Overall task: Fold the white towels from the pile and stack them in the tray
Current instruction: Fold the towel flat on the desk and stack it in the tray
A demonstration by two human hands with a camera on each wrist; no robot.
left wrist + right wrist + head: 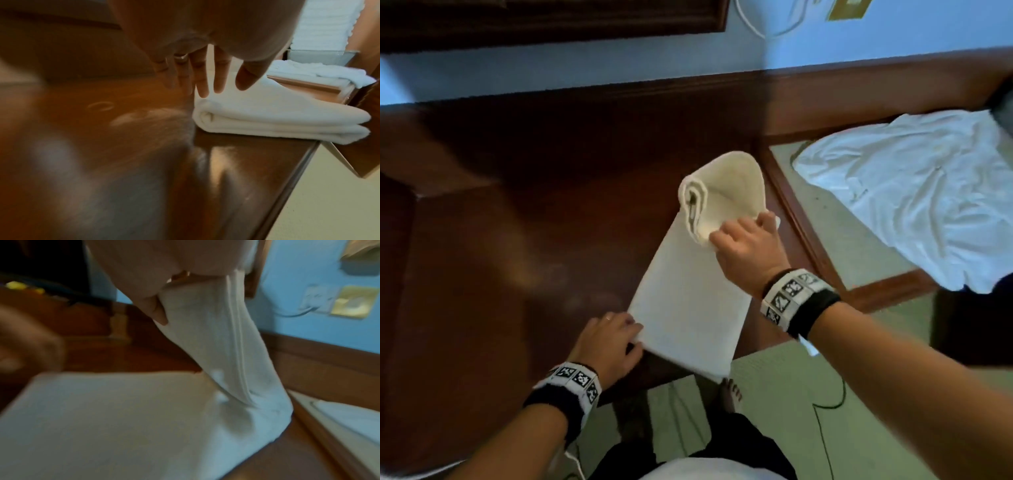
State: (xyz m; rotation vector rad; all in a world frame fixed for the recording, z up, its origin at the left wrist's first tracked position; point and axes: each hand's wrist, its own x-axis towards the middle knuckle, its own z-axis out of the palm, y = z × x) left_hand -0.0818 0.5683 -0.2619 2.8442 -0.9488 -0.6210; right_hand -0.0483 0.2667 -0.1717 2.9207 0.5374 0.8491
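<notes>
A dark, glossy wooden tabletop runs along a blue wall, with a raised wooden back edge and pale smudges on its finish. A white towel, folded into a long strip, lies on it, its near end reaching the front edge. The left hand rests flat on the near left corner, fingers straight and spread. The right hand pinches the far end, lifted and curled back over the strip. To the right, a rumpled pile of white cloth lies on a lower, wood-framed surface. Below is pale green floor with a dark cable. A brass plate and a socket sit on the wall.
</notes>
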